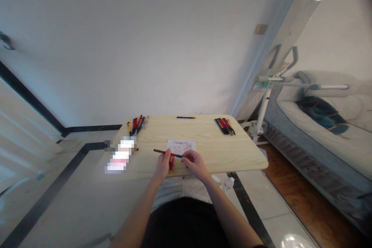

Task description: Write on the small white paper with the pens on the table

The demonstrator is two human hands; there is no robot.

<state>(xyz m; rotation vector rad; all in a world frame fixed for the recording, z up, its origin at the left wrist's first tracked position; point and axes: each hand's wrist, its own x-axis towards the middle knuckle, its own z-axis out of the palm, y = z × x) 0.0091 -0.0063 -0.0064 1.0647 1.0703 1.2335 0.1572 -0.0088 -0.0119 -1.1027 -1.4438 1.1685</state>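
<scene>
A red and black pen [158, 151] lies crosswise between my two hands, just over the near part of the wooden table. My left hand [165, 162] is closed round the pen's red barrel. At the pen's dark right end, my right hand [193, 161] pinches with thumb and fingers. Under and just beyond the hands is a printed sheet of paper [180, 145], its lower edge partly covered by them. A single blue pen [186, 117] lies level at the table's far edge.
On the light wooden table [203, 162], several pens [136, 124] lie at the far left and several more pens [224, 126] at the far right. A blurred-out patch covers the left edge. Below the table's right side stands a clear bottle [228, 184]. A wall rises behind; a sofa [314, 124] is at right.
</scene>
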